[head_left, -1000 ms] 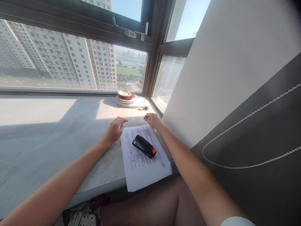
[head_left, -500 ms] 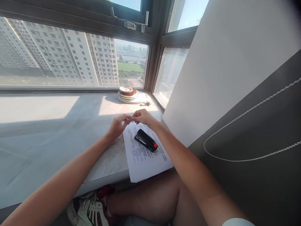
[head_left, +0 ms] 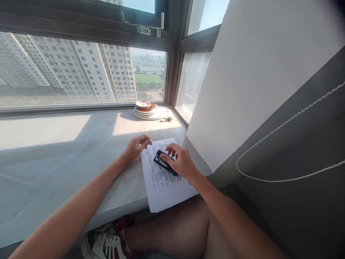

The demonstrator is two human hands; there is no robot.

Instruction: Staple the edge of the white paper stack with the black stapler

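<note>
A black stapler point(head_left: 163, 164) lies aslant on printed paper point(head_left: 159, 196) at the right end of the sill. My right hand point(head_left: 181, 160) is over the stapler, its thumb and curved fingers apart, covering the end with the orange part. Whether it touches the stapler is hard to see. Beside the paper's far left corner, my left hand point(head_left: 138, 145) is closed in a pinch. A small silvery piece point(head_left: 151, 142) sticks out from its fingertips, too small to name for sure.
Stacked plates point(head_left: 147, 111) stand in the window corner, with small dark things like keys point(head_left: 166, 119) beside them. A white wall point(head_left: 231, 90) rises on the right, where a beaded cord point(head_left: 269, 180) hangs. My bent leg point(head_left: 167, 230) is below the sill's front edge.
My right hand has left my left hand and come back toward me, over the stapler. My left hand keeps its pinch near the same spot. The camera view has shifted slightly.
</note>
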